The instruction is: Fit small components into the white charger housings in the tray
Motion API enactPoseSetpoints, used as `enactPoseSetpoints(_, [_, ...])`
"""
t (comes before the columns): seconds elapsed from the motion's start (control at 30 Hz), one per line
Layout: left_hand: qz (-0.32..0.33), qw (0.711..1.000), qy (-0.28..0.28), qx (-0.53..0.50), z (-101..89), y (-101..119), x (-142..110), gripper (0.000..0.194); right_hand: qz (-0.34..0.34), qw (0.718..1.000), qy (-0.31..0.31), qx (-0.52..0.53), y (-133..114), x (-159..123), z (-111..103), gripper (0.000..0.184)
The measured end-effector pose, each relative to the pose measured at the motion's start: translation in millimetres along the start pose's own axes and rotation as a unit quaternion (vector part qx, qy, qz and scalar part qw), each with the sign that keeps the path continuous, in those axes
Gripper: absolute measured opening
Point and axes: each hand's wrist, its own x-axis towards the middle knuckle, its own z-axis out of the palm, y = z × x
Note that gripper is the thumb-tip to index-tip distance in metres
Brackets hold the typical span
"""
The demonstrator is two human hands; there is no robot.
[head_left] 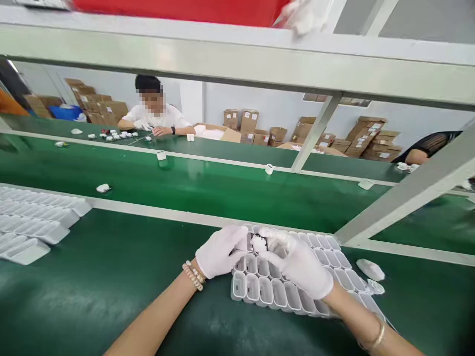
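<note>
Both my hands wear white gloves and meet over a clear plastic tray [267,291] of several empty pockets on the green table. My left hand [220,251] is closed, its fingers pinching a small white part with a dark centre [259,243]. My right hand [299,262] is also closed on that same part from the other side, resting above the tray's middle rows. A beaded bracelet sits on my left wrist, a thin bangle on my right.
Stacked white trays [33,222] lie at the left. Loose white pieces [370,269] lie right of the tray. A green conveyor [208,183] carries scattered white parts. A metal frame post [404,195] slants at right. A person sits across, boxes behind.
</note>
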Motion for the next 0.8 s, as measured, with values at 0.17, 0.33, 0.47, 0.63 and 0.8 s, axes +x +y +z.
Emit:
enactPoseSetpoints(0.17, [-0.001, 1.0, 0.0, 0.014, 2.1, 1, 2, 0.039, 0.011, 1.0, -0.02, 0.013, -3, 1, 0, 0.025])
enactPoseSetpoints(0.33, [0.016, 1.0, 0.018, 0.012, 3.7, 0, 2, 0.043, 0.039, 0.998, -0.015, 0.04, 4, 0, 1, 0.034])
enactPoseSetpoints(0.47, [0.033, 0.999, 0.03, 0.023, 5.6, -2, 0, 0.037, 0.05, 0.998, -0.006, 0.039, 9, -2, 3, 0.038])
enactPoseSetpoints(0.63, [0.035, 0.998, -0.008, 0.042, 9.1, -5, -3, 0.024, 0.051, 0.998, -0.005, 0.04, 8, -4, 5, 0.036])
enactPoseSetpoints(0.8, [0.045, 0.998, -0.012, 0.042, 11.9, -9, -3, 0.016, 0.053, 0.998, 0.0, 0.032, 5, -6, 6, 0.034])
